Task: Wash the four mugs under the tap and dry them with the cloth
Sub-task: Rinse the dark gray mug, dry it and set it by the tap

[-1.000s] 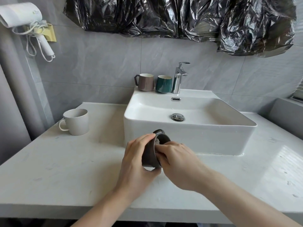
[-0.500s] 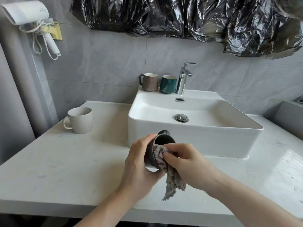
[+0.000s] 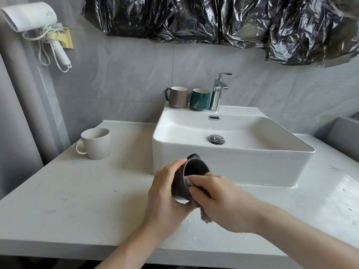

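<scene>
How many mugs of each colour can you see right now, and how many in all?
Dark grey mug: 1, tipped on its side in the left hand, with the right hand pressing the cloth at its rim
White mug: 1, on the counter
Brown mug: 1, on the sink ledge
Teal mug: 1, beside the tap
Total: 4 mugs

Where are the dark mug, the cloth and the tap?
dark mug (image 3: 179, 183): head view, outer side wall.
cloth (image 3: 205, 217): head view, end hanging below the right hand.
tap (image 3: 216, 96): head view, chrome body.
</scene>
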